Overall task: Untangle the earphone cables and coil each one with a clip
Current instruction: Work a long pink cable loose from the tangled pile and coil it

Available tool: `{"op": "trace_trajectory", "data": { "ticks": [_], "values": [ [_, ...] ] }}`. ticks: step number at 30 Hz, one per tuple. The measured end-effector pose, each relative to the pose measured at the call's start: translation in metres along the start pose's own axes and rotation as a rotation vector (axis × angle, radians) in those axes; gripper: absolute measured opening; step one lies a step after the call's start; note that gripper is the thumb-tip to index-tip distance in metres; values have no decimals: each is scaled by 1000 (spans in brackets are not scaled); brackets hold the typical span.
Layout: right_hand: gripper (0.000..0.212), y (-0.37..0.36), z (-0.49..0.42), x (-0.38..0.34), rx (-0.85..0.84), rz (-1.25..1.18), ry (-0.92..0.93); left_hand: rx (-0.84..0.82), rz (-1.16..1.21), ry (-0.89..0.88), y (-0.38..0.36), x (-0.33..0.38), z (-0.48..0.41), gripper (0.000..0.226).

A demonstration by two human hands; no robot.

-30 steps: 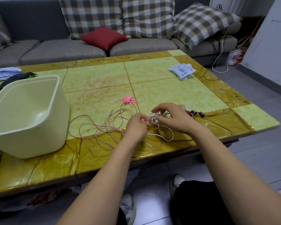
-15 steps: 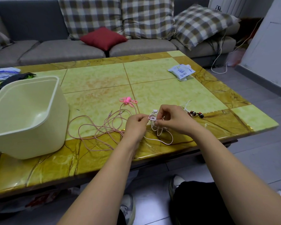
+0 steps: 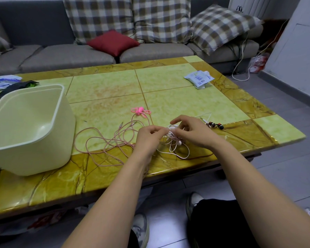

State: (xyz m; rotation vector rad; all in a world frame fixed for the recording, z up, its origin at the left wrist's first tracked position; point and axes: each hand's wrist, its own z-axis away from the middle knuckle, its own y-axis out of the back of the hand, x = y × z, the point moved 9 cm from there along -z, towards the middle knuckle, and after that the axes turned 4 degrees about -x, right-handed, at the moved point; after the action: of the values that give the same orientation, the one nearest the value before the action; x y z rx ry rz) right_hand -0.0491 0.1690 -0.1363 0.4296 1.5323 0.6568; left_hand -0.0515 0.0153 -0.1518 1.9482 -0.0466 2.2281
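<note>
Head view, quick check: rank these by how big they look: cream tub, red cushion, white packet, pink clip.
1. cream tub, nearest the camera
2. red cushion, farther back, so true size unsure
3. white packet
4. pink clip

The tub (image 3: 30, 126) blocks the left side of the table (image 3: 254, 108). Pink cable loops (image 3: 104, 142) sprawl between it and the left hand (image 3: 147, 138), a clip (image 3: 140, 110) just behind them. Dark earbuds (image 3: 216, 124) lie just right of the right hand (image 3: 191, 134). Bare tiles run behind to the packet (image 3: 199, 79).
</note>
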Motion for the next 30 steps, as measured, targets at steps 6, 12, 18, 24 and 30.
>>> {"op": "trace_trajectory", "data": {
  "ticks": [6, 12, 18, 24, 30],
  "values": [
    [9, 6, 0, -5, 62, -68, 4, 35, -10, -35, 3, 2, -1, 7],
    [9, -1, 4, -14, -54, -188, 56, 107, 54, 20, 10, -2, -1, 14],
    [12, -1, 1, -12, -36, -199, 50, 33, 91, 23, 2, 3, 4, 19],
    [13, 1, -1, -11, 37, -171, 28, 98, -26, -43, 9, 2, 0, 31],
    [16, 2, 1, -13, 66, -249, 24, 48, -124, -56, 7, -4, -5, 18]
  ]
}}
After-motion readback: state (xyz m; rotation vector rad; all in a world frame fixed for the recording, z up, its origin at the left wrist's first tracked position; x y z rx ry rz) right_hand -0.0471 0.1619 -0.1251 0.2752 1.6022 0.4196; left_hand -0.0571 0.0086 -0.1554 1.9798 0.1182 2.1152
